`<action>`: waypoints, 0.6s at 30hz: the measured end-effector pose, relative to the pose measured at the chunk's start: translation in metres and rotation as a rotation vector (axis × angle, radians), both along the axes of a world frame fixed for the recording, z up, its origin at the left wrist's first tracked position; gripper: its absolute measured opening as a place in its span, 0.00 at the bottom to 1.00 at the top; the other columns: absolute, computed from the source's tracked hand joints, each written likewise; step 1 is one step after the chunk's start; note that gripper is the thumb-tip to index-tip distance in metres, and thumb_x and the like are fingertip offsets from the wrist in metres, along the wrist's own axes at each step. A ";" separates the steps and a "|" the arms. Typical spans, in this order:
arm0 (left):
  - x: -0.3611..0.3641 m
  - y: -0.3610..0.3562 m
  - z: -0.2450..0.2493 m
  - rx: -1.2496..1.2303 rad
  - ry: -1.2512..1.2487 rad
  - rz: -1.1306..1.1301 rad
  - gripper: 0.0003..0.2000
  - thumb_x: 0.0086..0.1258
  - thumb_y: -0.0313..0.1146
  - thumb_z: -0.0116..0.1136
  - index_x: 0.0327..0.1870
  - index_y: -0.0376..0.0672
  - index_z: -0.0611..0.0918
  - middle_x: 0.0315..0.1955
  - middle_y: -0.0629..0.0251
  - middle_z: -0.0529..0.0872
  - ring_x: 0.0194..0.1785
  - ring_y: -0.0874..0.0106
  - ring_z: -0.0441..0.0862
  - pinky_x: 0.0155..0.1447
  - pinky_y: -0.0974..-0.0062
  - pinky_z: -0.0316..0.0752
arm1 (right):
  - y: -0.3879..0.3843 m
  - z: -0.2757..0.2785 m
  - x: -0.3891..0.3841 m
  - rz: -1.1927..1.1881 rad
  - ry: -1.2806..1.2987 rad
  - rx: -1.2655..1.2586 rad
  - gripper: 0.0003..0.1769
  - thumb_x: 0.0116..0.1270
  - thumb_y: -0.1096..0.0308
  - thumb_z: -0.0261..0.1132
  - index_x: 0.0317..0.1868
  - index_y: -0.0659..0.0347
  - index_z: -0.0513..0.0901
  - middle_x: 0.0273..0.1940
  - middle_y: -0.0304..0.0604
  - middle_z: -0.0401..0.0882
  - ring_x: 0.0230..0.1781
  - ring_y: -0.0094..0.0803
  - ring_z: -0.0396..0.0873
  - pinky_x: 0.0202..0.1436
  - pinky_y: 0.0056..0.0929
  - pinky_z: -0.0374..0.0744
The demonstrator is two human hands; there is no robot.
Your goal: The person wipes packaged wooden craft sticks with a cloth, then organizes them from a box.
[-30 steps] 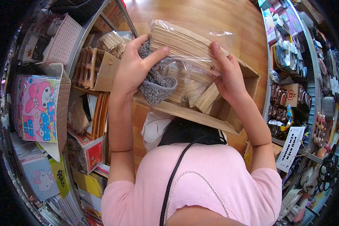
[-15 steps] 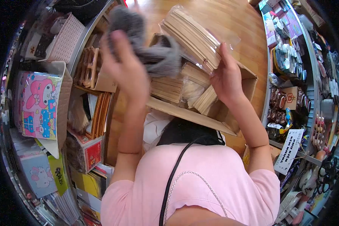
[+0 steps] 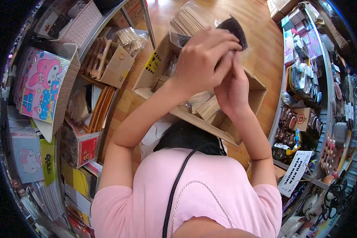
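My left hand point(image 3: 200, 59) is closed on a dark grey cloth point(image 3: 235, 31), which bulges out past the fingers to the right and shows a little at the left. It lies over the top of a clear plastic pack of flat wooden sticks point(image 3: 190, 19). The lower end of that pack is hidden behind my left hand. My right hand point(image 3: 232, 89) grips the pack from the right, its fingertips close to the left hand's fingers. Below both hands stands an open cardboard box point(image 3: 204, 129) holding more bagged wooden sticks point(image 3: 208, 109).
Left shelves carry a small carton point(image 3: 118, 65) of wooden pieces, wooden frames point(image 3: 103, 107), a pink cartoon-print pack point(image 3: 43, 87) and a white basket point(image 3: 79, 23). The right shelf holds packaged goods point(image 3: 305, 75) and a printed white sign point(image 3: 295, 173). Wooden floor point(image 3: 258, 35) surrounds the box.
My left hand has swung right with the cloth, from the left of the pack to across it, meeting my right hand. The right hand keeps its grip on the pack.
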State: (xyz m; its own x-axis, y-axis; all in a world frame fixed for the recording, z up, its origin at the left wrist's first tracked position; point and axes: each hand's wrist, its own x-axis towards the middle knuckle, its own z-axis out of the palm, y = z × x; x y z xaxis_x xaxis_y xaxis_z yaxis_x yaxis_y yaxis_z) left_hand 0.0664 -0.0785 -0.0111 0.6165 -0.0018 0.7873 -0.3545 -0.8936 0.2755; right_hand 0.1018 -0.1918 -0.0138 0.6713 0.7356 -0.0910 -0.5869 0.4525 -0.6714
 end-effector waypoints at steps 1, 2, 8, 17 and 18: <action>-0.004 -0.004 0.001 0.003 -0.003 -0.003 0.17 0.57 0.30 0.55 0.48 0.37 0.75 0.47 0.55 0.78 0.53 0.58 0.74 0.63 0.60 0.63 | -0.002 0.003 0.000 -0.016 0.005 -0.009 0.25 0.74 0.52 0.43 0.64 0.58 0.61 0.60 0.40 0.67 0.61 0.31 0.66 0.63 0.32 0.65; -0.009 -0.008 0.002 -0.005 0.039 -0.055 0.18 0.60 0.30 0.53 0.53 0.39 0.74 0.52 0.56 0.76 0.57 0.58 0.72 0.65 0.60 0.61 | -0.005 0.005 0.001 -0.032 0.009 -0.018 0.25 0.74 0.52 0.43 0.64 0.58 0.61 0.60 0.40 0.66 0.61 0.31 0.65 0.63 0.33 0.65; -0.001 0.007 -0.005 0.064 0.111 -0.045 0.19 0.65 0.27 0.48 0.59 0.43 0.73 0.60 0.61 0.73 0.65 0.63 0.66 0.70 0.59 0.54 | -0.007 -0.012 0.005 -0.055 -0.028 -0.093 0.23 0.74 0.54 0.45 0.63 0.58 0.64 0.55 0.39 0.71 0.54 0.28 0.71 0.57 0.30 0.70; 0.013 0.022 0.016 -0.518 0.225 0.259 0.17 0.66 0.19 0.40 0.53 0.37 0.78 0.55 0.43 0.74 0.59 0.55 0.72 0.65 0.69 0.63 | -0.009 -0.009 -0.004 -0.033 -0.336 -0.282 0.23 0.74 0.57 0.44 0.62 0.62 0.66 0.51 0.39 0.74 0.50 0.26 0.73 0.54 0.26 0.71; 0.014 0.015 0.002 -0.491 0.124 0.270 0.16 0.65 0.22 0.44 0.52 0.35 0.77 0.56 0.46 0.73 0.62 0.56 0.69 0.67 0.63 0.58 | -0.008 -0.008 -0.003 -0.034 -0.368 -0.358 0.23 0.75 0.57 0.44 0.63 0.62 0.65 0.52 0.40 0.73 0.51 0.26 0.72 0.56 0.26 0.70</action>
State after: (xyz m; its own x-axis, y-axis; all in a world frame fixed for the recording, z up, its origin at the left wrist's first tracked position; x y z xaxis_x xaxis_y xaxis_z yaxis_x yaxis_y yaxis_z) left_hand 0.0801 -0.0636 -0.0089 0.6322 0.5164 0.5777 -0.0701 -0.7044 0.7063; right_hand 0.0986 -0.2003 -0.0215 0.7291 0.6789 -0.0866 -0.2714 0.1707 -0.9472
